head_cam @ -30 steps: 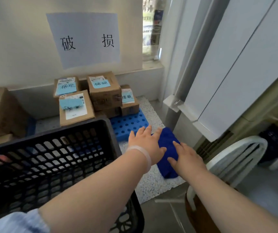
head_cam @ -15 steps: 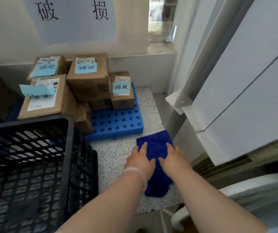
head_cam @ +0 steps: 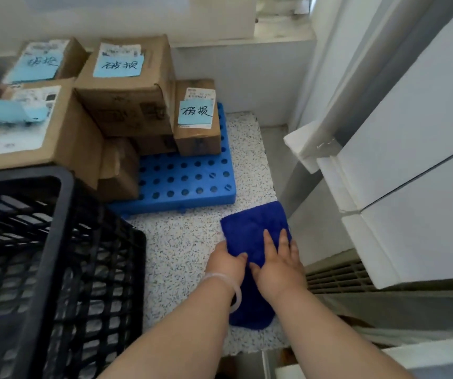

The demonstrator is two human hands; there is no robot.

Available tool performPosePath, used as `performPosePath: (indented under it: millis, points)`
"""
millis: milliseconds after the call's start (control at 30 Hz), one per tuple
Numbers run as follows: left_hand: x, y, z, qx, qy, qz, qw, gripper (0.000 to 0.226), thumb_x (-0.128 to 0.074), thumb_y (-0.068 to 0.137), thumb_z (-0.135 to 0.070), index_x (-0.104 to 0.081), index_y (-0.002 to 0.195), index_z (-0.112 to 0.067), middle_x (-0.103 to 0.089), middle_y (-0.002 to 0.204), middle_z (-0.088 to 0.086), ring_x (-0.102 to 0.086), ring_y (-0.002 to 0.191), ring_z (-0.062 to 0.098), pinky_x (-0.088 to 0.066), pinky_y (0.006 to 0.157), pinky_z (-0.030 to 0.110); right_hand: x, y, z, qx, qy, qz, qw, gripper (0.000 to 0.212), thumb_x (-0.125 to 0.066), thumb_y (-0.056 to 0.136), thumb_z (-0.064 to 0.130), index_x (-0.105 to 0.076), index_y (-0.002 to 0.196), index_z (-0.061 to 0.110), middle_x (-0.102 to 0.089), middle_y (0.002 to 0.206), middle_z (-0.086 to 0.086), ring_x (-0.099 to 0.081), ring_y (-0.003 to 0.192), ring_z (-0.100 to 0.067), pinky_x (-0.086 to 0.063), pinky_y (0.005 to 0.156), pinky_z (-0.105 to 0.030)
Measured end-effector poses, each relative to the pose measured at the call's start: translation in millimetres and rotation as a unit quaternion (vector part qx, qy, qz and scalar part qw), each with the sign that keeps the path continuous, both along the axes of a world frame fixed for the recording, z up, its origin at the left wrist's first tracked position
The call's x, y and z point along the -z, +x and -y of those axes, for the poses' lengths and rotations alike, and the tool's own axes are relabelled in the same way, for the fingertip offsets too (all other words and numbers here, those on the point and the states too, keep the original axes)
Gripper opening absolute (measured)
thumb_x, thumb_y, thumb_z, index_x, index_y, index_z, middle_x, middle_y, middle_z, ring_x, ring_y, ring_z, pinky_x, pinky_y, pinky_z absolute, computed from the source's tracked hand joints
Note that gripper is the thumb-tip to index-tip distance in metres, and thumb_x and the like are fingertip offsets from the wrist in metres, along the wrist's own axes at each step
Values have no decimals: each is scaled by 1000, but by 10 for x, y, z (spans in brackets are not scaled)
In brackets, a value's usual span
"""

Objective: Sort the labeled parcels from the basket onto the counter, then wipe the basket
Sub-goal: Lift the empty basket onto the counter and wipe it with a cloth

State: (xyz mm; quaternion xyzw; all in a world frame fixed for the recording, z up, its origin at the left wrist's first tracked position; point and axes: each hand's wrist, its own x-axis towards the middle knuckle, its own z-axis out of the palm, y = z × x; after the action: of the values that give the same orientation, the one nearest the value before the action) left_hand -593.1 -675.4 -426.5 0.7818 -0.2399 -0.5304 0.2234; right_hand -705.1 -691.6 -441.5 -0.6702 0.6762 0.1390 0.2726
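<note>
Parcels (head_cam: 127,86) sit stacked beside the basket (head_cam: 96,255); sorting looks done, wiping remains. Left hand (head_cam: 226,259) pinches cloth (head_cam: 255,222), right hand (head_cam: 277,269) presses it.

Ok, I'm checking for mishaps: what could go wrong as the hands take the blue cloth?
The dark blue terry cloth lies at the right edge of the speckled counter; only the left hand pinches it, so it might slide off. The black plastic lattice basket stands close to the stacked cardboard parcels; wiping could nudge them.
</note>
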Motion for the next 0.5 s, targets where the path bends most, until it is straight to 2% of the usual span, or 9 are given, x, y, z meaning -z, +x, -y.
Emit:
performPosePath:
  millis: [67,133,167,300,400,500]
  points:
    - [-63,32,10,26,-17,21,999,10,-56,97,-17,-57,103,-25,-68,106,2,-63,87,17,-51,80,28,-27,-29,2,10,-7,21,1000,81,-40,97,58,12,155,34,22,163,0,14,150,-26,-11,121,-41]
    - [-219,65,16,23,-46,15,999,10,-54,97,-14,-56,95,-24,-64,95,0,-58,78,11,-46,65,22,-95,-61,-18,23,-25,62,998,82,-42,96,59,8,156,36,16,164,2,8,151,-24,-14,122,-40]
    - [-314,83,22,22,-58,13,998,10,-53,97,-14,-57,97,-22,-62,94,0,-57,77,11,-43,62,22,-150,-73,-36,28,-36,87,995,82,-44,95,59,6,156,37,12,165,3,4,151,-23,-14,121,-40]
    - [-793,168,66,60,-96,18,993,29,-50,98,-15,-54,127,-19,-62,111,6,-54,94,21,-39,81,27,-554,-62,-66,34,-85,190,977,84,-55,92,54,-3,156,38,-2,165,8,-11,150,-19,-18,120,-38]
    - [-1258,331,78,103,-134,47,985,36,-52,98,-19,-51,134,-20,-60,127,7,-51,101,19,-37,86,28,-955,13,-39,8,-119,268,956,86,-65,89,48,-13,156,34,-13,164,6,-14,149,-13,-18,121,-35]
    - [-1704,543,59,153,-162,75,972,46,-56,96,-23,-47,141,-22,-58,132,5,-53,116,21,-40,96,32,-1361,154,-64,-2,-145,325,935,94,-73,80,51,-19,155,32,-26,159,7,-27,144,-13,-27,118,-37]
